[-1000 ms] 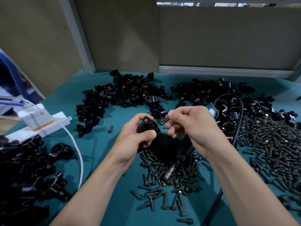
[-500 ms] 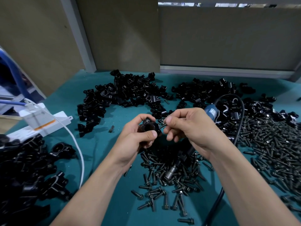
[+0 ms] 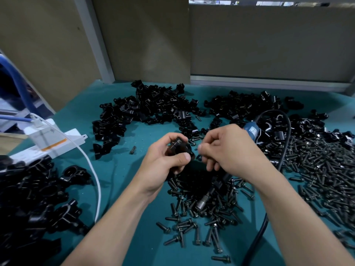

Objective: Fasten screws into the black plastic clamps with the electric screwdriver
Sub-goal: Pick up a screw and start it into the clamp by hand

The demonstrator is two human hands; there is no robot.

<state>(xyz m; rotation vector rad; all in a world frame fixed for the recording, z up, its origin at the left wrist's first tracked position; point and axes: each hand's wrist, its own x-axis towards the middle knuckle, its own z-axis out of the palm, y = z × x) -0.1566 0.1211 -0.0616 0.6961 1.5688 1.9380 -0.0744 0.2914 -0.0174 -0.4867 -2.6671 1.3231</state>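
My left hand (image 3: 165, 158) grips a black plastic clamp (image 3: 179, 147) above the teal table. Just to its right, my right hand (image 3: 226, 148) is pinched at the fingertips beside the clamp; whether a screw sits between those fingers is hidden. The electric screwdriver lies on the table under my hands, its metal tip (image 3: 202, 201) among loose screws and its blue rear end (image 3: 252, 129) behind my right hand. A pile of dark screws (image 3: 201, 214) lies below my hands.
Heaps of black clamps lie at the back (image 3: 153, 106), back right (image 3: 245, 106) and front left (image 3: 28, 198). A large spread of screws (image 3: 322, 169) covers the right side. A black cable (image 3: 284, 143) loops right; a white cable (image 3: 96, 179) and white box (image 3: 48, 139) lie left.
My right hand has drawn slightly away from the clamp, opening a small gap between the two hands. My left hand keeps holding the clamp in the same place.
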